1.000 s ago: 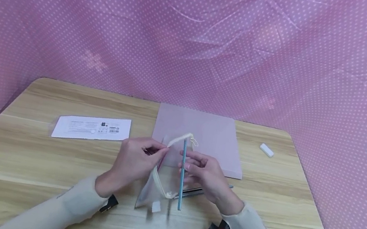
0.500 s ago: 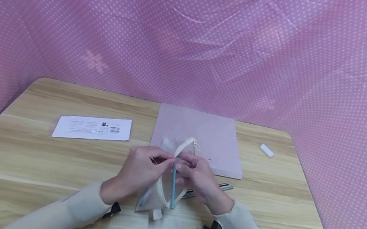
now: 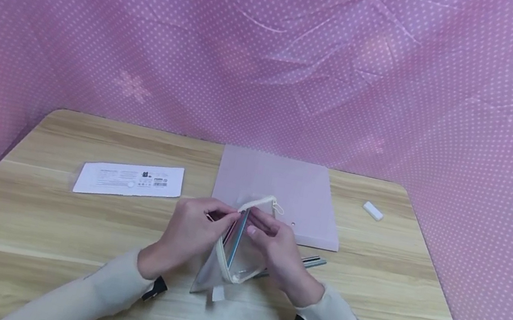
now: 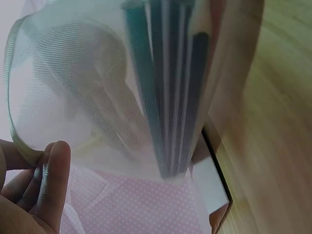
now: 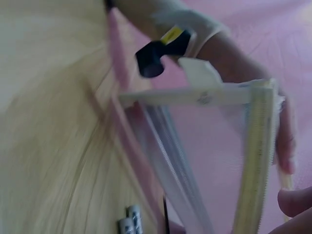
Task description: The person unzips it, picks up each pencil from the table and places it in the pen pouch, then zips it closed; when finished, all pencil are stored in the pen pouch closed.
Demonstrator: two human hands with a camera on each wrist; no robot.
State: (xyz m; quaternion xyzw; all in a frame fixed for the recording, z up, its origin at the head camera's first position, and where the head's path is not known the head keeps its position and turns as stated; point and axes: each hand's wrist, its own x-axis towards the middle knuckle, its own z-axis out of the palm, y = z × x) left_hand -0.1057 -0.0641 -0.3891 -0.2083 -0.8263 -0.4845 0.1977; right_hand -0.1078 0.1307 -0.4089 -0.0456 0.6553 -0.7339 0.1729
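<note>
In the head view my left hand point(image 3: 193, 229) pinches the cream zipper edge of a translucent mesh pencil pouch point(image 3: 210, 277), whose mouth gapes toward the right. A blue pencil point(image 3: 237, 239) leans inside the mouth, beside a dark red one. My right hand point(image 3: 279, 250) is at the opening, its fingers extended beside the blue pencil's upper end and its thumb apart from it. Through the mesh in the left wrist view several pencils point(image 4: 170, 92) stand side by side, one showing a bare wood tip. The zipper point(image 5: 256, 156) runs down the right wrist view.
A few more pencils point(image 3: 314, 262) lie on the wooden table point(image 3: 377, 295) by my right hand. Behind the pouch is a pale pink folder point(image 3: 278, 181). A printed white packet point(image 3: 129, 180) lies at left, a white eraser point(image 3: 373, 210) at far right.
The blue pencil has moved left and down from in front of the pouch into its mouth. My right hand has followed it left, and its fingers have loosened from the pencil.
</note>
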